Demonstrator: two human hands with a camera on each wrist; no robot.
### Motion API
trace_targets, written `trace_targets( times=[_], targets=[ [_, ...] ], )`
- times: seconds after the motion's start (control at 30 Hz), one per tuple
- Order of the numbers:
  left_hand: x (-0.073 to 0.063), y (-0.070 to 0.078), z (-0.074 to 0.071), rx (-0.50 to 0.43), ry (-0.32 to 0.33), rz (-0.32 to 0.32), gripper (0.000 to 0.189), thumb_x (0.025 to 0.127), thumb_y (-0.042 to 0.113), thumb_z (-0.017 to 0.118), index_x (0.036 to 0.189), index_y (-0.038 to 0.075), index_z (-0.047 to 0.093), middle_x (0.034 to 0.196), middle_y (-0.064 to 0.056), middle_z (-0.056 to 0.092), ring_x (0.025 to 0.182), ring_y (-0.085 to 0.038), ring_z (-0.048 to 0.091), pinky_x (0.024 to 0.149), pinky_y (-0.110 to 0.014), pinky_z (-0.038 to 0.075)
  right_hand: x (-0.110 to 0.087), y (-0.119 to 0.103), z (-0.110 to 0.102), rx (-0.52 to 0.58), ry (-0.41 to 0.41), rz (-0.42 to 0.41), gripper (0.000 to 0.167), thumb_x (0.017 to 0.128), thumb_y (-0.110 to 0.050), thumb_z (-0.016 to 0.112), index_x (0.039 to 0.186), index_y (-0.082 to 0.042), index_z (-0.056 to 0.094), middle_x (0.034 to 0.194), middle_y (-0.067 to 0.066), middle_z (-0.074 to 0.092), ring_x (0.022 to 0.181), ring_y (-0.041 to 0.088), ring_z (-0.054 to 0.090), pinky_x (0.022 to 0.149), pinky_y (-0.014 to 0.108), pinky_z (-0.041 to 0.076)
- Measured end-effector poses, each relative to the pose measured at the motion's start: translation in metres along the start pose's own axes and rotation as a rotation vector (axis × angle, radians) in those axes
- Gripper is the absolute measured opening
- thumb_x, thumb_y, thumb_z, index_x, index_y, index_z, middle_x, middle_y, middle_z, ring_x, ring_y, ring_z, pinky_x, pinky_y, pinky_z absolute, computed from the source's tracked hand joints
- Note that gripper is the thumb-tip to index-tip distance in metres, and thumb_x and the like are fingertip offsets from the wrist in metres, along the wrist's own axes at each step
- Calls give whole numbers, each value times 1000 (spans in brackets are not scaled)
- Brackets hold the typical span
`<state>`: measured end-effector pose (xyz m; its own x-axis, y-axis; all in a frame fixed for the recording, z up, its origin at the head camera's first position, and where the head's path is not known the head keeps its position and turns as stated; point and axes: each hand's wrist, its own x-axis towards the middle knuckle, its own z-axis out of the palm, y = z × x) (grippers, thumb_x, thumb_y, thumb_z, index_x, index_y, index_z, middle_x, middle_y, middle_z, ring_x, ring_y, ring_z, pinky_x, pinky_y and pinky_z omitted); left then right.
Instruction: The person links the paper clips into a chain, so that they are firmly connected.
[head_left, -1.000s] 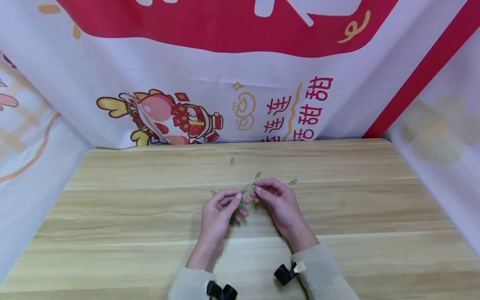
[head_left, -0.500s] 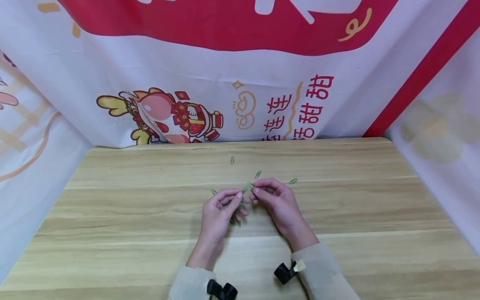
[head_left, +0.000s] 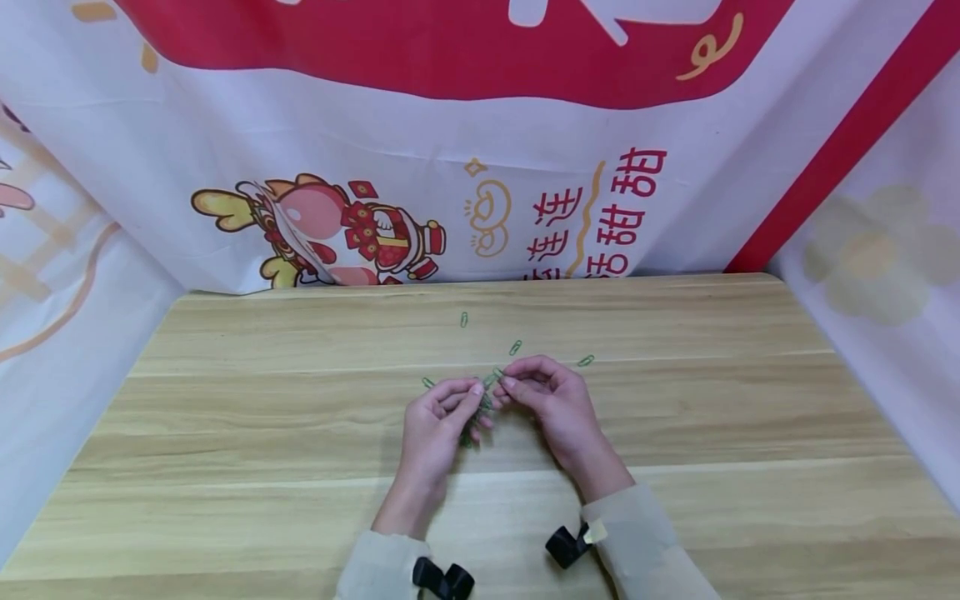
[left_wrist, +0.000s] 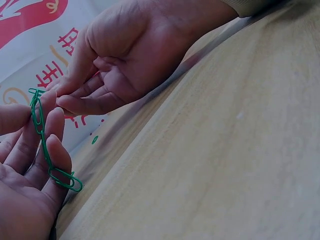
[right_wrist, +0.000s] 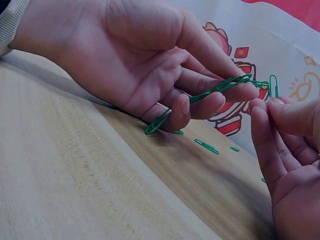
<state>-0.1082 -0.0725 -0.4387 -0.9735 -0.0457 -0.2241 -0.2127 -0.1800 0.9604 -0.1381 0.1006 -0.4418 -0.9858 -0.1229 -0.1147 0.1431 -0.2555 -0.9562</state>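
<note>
The grip of the left hand pinches the green paper-clip chain near its upper end, the rest trailing below; at that end, the grip of the right hand pinches a single clip, long axis crosswise to the chain, hooking unclear

Backdrop cloth, left row: red 连连, character below cut off
Backdrop cloth, right row: red 甜甜, lol, next one's partly cut off too
Red patch up top: cropped white strokes, can't read 'em
</note>
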Motion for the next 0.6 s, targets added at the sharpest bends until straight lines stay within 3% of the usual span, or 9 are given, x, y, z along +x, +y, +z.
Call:
trace_targets(
  times=[0.23,0.43,0.6],
  targets=[
    [0,1,-1,-13,1,-12,20,102,13,73,118,0,73,92,-2,81,73,-12,71,61,-22,55,0,1,-1,-9,-36,3,15,97,9,69,108,-1,68,94,2,78,88,14,76,88,27,65],
    [1,0,0,-12,3,-13,16,101,8,72,115,-1,73,87,0,79,73,-13,71,62,-22,54,-1,1,-2,-30,-50,-9,16,96,13,66,96,-3,69,104,6,76,93,15,76,90,27,64],
    [1,-1,0,-8,17,-5,15,101,8,72,114,-1,73,86,-1,79,73,-15,71,61,-22,55,-2,0,0,-46,-47,-6,14,96,10,70,105,-1,71,98,3,78,92,15,77,90,28,64]
  ],
)
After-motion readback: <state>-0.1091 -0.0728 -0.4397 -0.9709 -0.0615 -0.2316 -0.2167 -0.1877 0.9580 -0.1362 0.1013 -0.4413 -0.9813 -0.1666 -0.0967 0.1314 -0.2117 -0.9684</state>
